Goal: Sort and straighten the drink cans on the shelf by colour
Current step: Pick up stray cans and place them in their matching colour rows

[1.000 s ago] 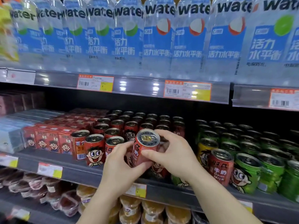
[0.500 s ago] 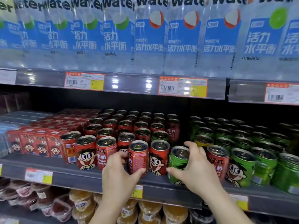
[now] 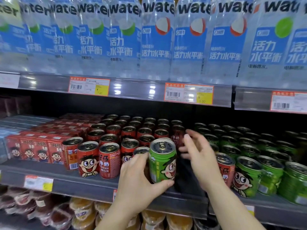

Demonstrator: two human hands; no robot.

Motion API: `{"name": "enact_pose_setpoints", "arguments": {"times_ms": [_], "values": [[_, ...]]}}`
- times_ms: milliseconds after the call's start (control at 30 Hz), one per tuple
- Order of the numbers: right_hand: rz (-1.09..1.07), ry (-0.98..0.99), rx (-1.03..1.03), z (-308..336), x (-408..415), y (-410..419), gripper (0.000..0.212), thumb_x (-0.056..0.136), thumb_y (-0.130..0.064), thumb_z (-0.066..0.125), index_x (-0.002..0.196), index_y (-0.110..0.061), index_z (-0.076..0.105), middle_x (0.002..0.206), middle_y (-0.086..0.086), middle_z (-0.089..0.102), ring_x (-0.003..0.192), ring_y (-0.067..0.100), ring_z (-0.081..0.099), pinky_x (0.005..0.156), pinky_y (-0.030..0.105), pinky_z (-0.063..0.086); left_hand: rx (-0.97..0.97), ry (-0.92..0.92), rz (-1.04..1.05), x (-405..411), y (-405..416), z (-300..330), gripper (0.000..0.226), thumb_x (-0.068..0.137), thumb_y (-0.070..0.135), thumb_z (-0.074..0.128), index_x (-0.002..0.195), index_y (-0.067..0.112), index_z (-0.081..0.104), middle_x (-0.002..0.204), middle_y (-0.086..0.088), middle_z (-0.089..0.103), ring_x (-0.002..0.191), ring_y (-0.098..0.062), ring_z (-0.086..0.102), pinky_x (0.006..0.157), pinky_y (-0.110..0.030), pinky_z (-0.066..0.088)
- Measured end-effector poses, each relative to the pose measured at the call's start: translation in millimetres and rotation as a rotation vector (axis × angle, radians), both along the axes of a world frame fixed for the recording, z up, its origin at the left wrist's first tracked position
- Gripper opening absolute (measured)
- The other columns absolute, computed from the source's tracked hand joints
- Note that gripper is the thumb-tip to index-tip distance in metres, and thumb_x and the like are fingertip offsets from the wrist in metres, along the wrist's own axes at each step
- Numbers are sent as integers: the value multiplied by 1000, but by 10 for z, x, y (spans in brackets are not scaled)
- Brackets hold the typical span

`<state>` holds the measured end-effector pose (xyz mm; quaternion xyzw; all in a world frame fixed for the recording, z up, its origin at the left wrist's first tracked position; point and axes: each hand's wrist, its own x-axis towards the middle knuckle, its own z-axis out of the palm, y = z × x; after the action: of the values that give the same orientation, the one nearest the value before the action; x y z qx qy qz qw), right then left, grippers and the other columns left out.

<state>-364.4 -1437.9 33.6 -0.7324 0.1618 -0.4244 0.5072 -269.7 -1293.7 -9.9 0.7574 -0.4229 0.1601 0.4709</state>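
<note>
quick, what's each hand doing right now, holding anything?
Left hand: grips the green can at the shelf front.
Right hand: open, fingers spread, holding nothing.

— What sort of place is this?

— A shop, a grocery or supermarket aisle. Metal shelves (image 3: 93, 181) are stacked one above the other, and price tags (image 3: 89, 86) with barcodes and yellow price squares are clipped along their front edges.

— And the stock?

— Many copies of each item: rows of red cans (image 3: 109, 161) beside rows of green cans (image 3: 269, 173), red cartons (image 3: 39, 149) to the left, water bottles (image 3: 189, 44) lined up on the shelf above, and sealed snack cups (image 3: 83, 211) on the shelf below.
</note>
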Motion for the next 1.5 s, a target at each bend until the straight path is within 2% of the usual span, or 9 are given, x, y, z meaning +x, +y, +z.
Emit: {"name": "enact_pose_setpoints", "arguments": {"times_ms": [100, 200, 267, 500, 867, 1033, 1200, 1367, 1500], "values": [[-207, 143, -120, -149, 314, -482, 36, 90, -15, 59, 124, -25, 54, 110, 2, 67, 95, 18, 62, 86, 34, 49, -47, 76, -2, -2, 52, 15, 64, 51, 65, 72, 109, 50, 50, 105, 31, 52, 103, 6, 48, 90, -34, 46], [24, 475, -146, -322, 561, -665, 64, 78, -9, 71, 136, -23, 46, 124, 4, 61, 112, 19, 57, 96, 29, 46, -44, 101, -19, -4, 82, 10, 61, 50, 64, 71, 105, 58, 44, 109, 37, 46, 108, 12, 43, 91, -29, 43], [168, 545, -143, -373, 624, -655, 73, 74, -11, 76, 138, -27, 44, 124, 0, 60, 113, 13, 56, 94, 22, 44, -35, 116, -7, 22, 104, -19, 64, 48, 65, 72, 107, 58, 45, 109, 37, 47, 107, 10, 44, 91, -28, 42], [242, 438, -35, -469, 699, -640, 75, 74, -9, 77, 137, -30, 42, 120, -4, 62, 114, 12, 57, 99, 27, 45, -102, 203, -42, 25, 140, 16, 60, 53, 38, 89, 96, 51, 49, 101, 25, 55, 99, 23, 43, 70, -5, 36], [-174, 197, -65, -363, 230, -384, 74, 72, -25, 80, 134, -29, 40, 112, -11, 60, 103, 9, 58, 90, 28, 47, -97, 226, -16, -28, 118, 25, 60, 60, 42, 85, 110, 42, 51, 108, 25, 52, 98, 23, 40, 74, -8, 33], [-177, 167, -119, -211, -291, -142, 74, 70, -29, 82, 131, -35, 41, 115, -19, 58, 105, 0, 55, 92, 22, 45, -114, 201, -33, -211, 36, 45, 60, 60, 40, 84, 111, 38, 52, 105, 25, 51, 98, 2, 46, 78, -22, 36], [-217, 193, -105, -274, -827, -136, 73, 66, -32, 84, 126, -43, 43, 117, -22, 58, 108, -2, 55, 93, 26, 48, -90, 166, -142, -514, -236, 19, 68, 58, 40, 85, 117, 34, 52, 110, 19, 53, 101, 2, 45, 80, -23, 35], [-349, 209, -69, -351, -1574, -364, 73, 66, -36, 83, 126, -44, 42, 117, -26, 56, 110, -4, 52, 92, 25, 47, -50, 195, -318, -1024, -655, -37, 68, 58, 38, 86, 111, 46, 44, 105, 29, 47, 96, 12, 44, 77, -14, 33], [-446, 217, -48, -399, -2150, -628, 71, 66, -33, 83, 122, -43, 42, 115, -31, 51, 107, -6, 49, 90, 20, 41, -30, 223, -413, -1479, -1054, -67, 69, 58, 34, 86, 109, 49, 43, 106, 35, 43, 98, 9, 44, 82, -21, 34]]}}
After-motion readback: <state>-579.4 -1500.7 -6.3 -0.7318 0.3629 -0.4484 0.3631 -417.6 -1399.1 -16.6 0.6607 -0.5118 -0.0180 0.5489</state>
